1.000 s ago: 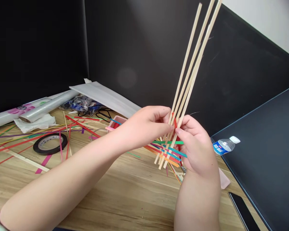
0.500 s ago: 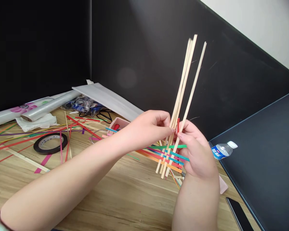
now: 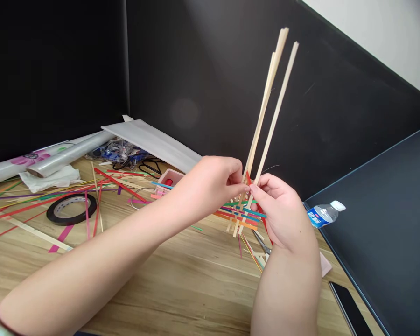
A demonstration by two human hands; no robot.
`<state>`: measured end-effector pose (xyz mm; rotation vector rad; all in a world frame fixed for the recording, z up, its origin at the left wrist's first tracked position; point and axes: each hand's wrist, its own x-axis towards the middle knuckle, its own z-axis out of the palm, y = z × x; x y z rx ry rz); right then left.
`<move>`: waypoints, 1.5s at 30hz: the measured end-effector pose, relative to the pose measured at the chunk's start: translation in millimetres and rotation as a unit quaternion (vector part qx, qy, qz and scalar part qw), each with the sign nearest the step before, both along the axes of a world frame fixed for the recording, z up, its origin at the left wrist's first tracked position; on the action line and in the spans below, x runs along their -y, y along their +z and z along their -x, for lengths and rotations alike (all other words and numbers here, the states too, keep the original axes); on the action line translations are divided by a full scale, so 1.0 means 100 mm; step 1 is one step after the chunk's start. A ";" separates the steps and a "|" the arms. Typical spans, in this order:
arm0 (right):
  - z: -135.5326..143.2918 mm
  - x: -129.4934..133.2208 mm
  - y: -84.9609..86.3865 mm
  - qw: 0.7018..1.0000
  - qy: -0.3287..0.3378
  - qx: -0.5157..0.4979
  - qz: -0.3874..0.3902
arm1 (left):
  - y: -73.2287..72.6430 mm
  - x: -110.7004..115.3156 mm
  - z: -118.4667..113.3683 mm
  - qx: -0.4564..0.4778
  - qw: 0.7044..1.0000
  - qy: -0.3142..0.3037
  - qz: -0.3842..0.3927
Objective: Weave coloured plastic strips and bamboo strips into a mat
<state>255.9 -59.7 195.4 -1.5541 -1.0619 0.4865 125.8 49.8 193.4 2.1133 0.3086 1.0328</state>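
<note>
A small weave of flat strips (image 3: 243,212) hangs above the table, with coloured strips crossing long pale strips (image 3: 273,114) that stand up, slightly tilted. My left hand (image 3: 222,179) pinches the weave just above its crossings, where the pale strips pass behind my thumb and fingers. My right hand (image 3: 280,207) is closed beside it, thumb and fingertip pinching a red strip (image 3: 248,178) close to the right-hand pale strip. The red strip's other end runs down behind my right palm. My fingertips nearly meet, and part of the weave is hidden behind them.
Loose coloured strips and a black tape roll (image 3: 72,208) lie on the left. Behind are a pink box (image 3: 168,179), plastic rolls (image 3: 70,154) and cables. Scissors (image 3: 262,241) lie below the weave. A water bottle (image 3: 325,213) and a phone (image 3: 350,308) are at right.
The red strip's upper end now leans left between my fingertips, and its lower part shows below my right hand. The pale strips have bunched and shifted; my hands have moved slightly left.
</note>
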 end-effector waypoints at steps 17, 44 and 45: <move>-0.01 0.05 0.06 0.997 -0.045 0.063 -0.004 | -0.02 0.01 -0.03 0.032 0.999 0.014 -0.039; -0.06 -0.07 -0.01 0.979 -0.109 -0.040 -0.169 | -0.02 0.49 0.13 -0.010 0.999 -0.013 -0.046; -0.06 -0.07 0.00 0.972 -0.123 -0.057 -0.192 | -0.06 0.56 0.12 -0.067 0.995 -0.073 -0.023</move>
